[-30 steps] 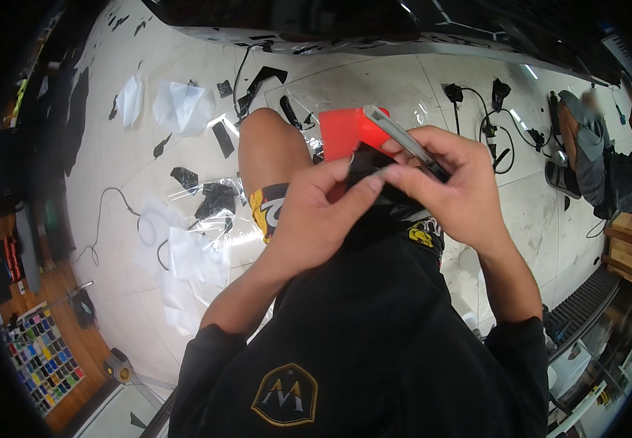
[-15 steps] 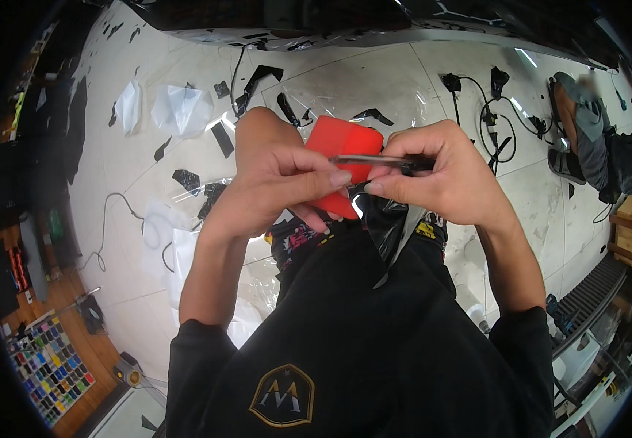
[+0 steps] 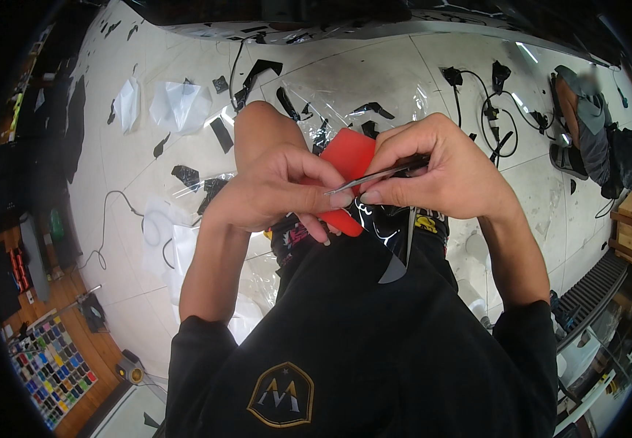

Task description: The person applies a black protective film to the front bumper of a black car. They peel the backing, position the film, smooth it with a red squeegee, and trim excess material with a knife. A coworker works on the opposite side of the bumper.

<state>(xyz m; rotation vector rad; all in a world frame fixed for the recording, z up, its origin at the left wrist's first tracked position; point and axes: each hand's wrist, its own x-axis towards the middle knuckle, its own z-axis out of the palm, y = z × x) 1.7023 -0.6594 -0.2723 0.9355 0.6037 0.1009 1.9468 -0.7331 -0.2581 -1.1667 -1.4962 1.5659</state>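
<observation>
Head view: the left hand [image 3: 279, 186] is closed on a red flat piece [image 3: 350, 150], which passes behind its fingers; what its thumb tip pinches is hidden. The right hand [image 3: 454, 175] grips a slim metal cutter [image 3: 381, 176], its thumb on black glossy film [image 3: 381, 219]. Half a second ago the cutter lay almost level — now it slants down toward the left thumb, and the film's hanging tail shows more grey. A gold-edged shield emblem [image 3: 281, 394] with a letter marks the black shirt [image 3: 374, 350]. Beyond, toward the floor's [image 3: 374, 73] far edge, lie white sheets [image 3: 181, 107] — and, rightward, black cables [image 3: 489, 113].
</observation>
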